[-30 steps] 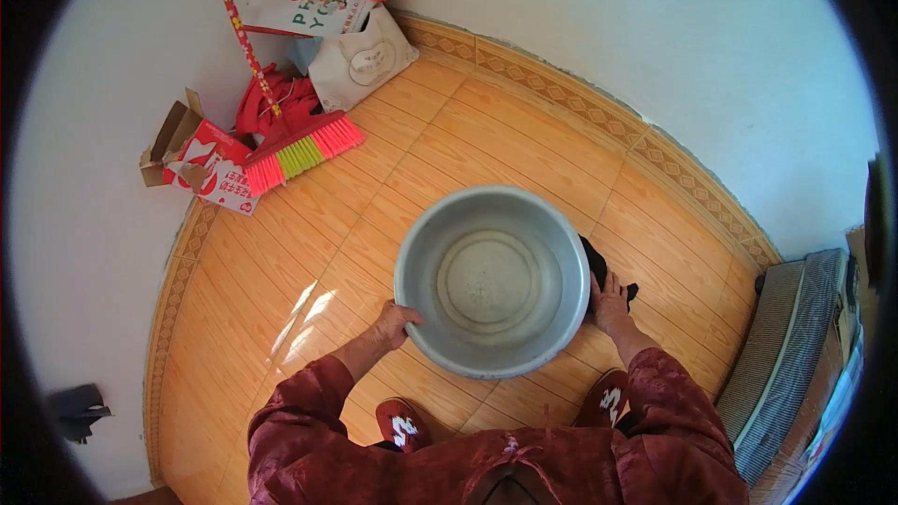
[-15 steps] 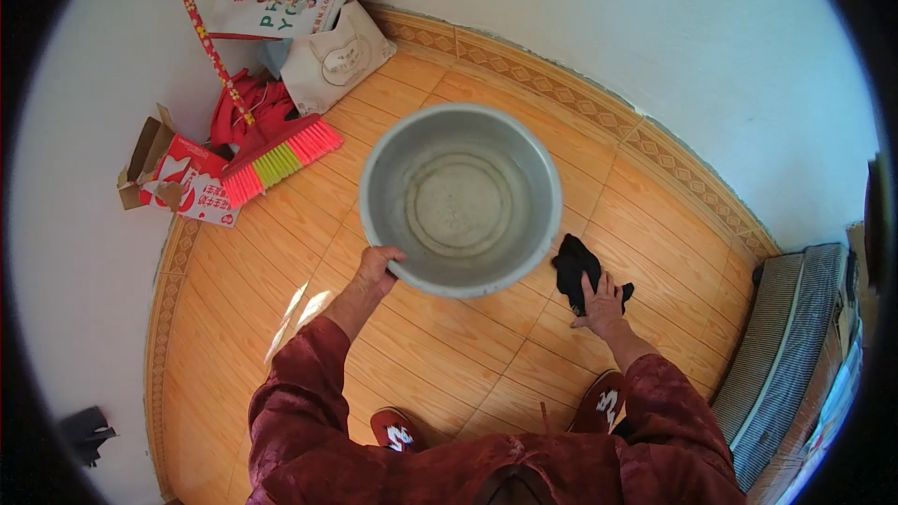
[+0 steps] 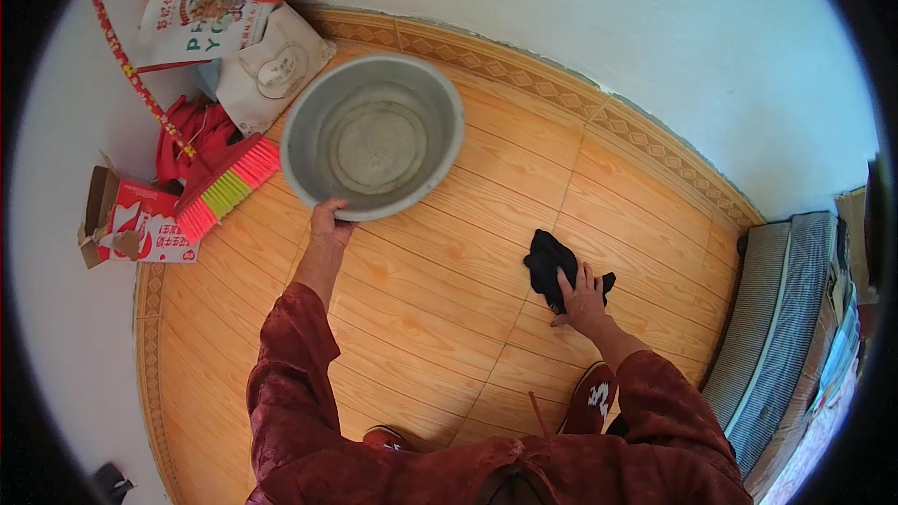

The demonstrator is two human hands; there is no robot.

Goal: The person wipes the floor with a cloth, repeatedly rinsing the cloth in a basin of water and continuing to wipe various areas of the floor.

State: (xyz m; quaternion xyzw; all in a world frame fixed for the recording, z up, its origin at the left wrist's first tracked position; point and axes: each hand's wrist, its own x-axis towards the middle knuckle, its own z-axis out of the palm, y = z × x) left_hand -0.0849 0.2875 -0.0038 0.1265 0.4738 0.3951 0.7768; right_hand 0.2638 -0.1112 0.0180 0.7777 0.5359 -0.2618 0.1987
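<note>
A round grey basin (image 3: pixel 379 140) is held by its near rim in my left hand (image 3: pixel 330 223), thumb over the edge and fingers hidden underneath. Its inside shows a ringed bottom with nothing lying in it. Over to the right, a crumpled black cloth (image 3: pixel 550 262) lies on the wood-patterned floor tiles (image 3: pixel 440 318). My right hand (image 3: pixel 582 301) rests on the near right part of this cloth, fingers spread and pointing away from me. Both sleeves are dark red.
At the left wall stand a broom (image 3: pixel 224 189) with pink and yellow-green bristles, an open red and white carton (image 3: pixel 145 224) and several bags (image 3: pixel 271 65). A grey striped padded block (image 3: pixel 772 318) lines the right side. My shoe (image 3: pixel 591 399) is near the cloth.
My left hand has moved the basin away from me and to the left, toward the bags and broom. The right hand stays on the black cloth. The whole view has shifted a little.
</note>
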